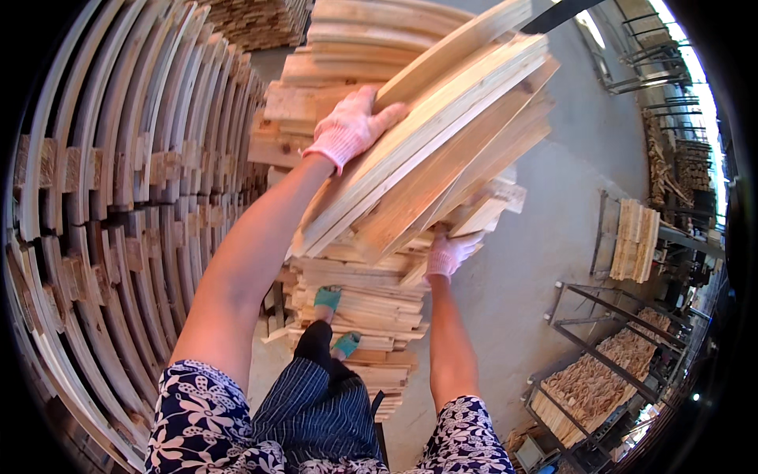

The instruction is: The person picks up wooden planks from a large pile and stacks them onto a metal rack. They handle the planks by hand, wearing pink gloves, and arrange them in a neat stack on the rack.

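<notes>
A loose bundle of pale sawn boards slants between the person's two hands, above a layered stack of lumber. The left hand, in a pink knit glove, lies flat against the bundle's upper left side, uncurled, its thumb splayed away from the fingers. The right hand, gloved likewise, reaches under the bundle's lower right side; boards hide part of it, so I can't tell how far its fingers close.

Just below the bundle, shorter boards lie in rows, with green shoes showing over them. Nearer the person's body, below the bundle, come a dark striped apron and floral sleeves.

Left of the bundle, curved-looking tiers of stacked planks rise high. Right of it spreads the grey concrete floor; farther right stands a neat pile of pale slats, and below that pile, a metal-framed cart full of wood pieces.
</notes>
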Available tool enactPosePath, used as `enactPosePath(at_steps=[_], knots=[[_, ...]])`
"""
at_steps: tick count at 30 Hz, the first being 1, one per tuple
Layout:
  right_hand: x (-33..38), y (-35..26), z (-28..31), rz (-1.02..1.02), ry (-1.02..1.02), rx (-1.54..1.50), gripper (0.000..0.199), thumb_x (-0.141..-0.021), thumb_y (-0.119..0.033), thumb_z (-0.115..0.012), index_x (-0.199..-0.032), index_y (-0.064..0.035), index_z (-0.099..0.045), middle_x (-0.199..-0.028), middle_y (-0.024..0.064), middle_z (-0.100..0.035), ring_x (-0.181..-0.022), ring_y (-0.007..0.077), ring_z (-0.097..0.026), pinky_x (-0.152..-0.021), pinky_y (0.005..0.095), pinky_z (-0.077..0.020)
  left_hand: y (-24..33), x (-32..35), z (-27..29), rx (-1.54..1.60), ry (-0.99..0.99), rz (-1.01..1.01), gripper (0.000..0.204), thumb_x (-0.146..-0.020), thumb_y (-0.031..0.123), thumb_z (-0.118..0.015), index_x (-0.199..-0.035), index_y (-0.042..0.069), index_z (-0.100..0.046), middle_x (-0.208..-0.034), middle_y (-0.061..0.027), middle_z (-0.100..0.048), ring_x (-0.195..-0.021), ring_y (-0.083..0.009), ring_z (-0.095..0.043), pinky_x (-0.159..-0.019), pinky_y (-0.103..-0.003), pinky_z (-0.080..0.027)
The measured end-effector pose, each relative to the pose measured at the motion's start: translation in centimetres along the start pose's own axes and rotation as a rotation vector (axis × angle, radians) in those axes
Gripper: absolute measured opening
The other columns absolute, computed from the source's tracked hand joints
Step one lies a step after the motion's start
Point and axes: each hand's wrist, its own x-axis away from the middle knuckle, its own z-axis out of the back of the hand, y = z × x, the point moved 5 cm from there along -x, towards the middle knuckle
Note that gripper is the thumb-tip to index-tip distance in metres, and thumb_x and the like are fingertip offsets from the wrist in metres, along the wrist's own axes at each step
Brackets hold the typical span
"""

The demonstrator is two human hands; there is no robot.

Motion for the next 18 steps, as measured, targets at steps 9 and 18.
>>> enactPosePath(at_steps=[9, 18], knots=[[1.9, -9.0, 12.4, 0.384, -0.22, -0.272, 0.096, -0.095, -0.048, -0.066, -0.165, -0.0072, -0.014, -0.158, 0.0245, -0.041, -0.142, 0.0402, -0.045, -0.114, 0.0439, -0.0385, -1.1, -0.5, 0.5, 0.103, 0.025, -0.069, 0.076, -0.099, 0.066, -0.049, -0.15, 0.01, -0.048, -0.15, -0.0159, -0.055, -0.139, -0.031, -0.052, -0.113, -0.045, -0.041], [2.2, -4.0, 0.8, -0.183, -0.68, -1.146, 0.079, -0.099, -0.06, -0.058, -0.16, -0.0163, -0.034, -0.16, 0.0097, -0.041, -0.14, 0.0323, -0.041, -0.115, 0.0545, -0.0362, 0.1, 2.4, 0.4, -0.06, -0.219, -0.041, 0.072, -0.099, 0.068, -0.049, -0.144, 0.011, -0.051, -0.145, -0.0175, -0.058, -0.136, -0.0308, -0.054, -0.116, -0.041, -0.038]])
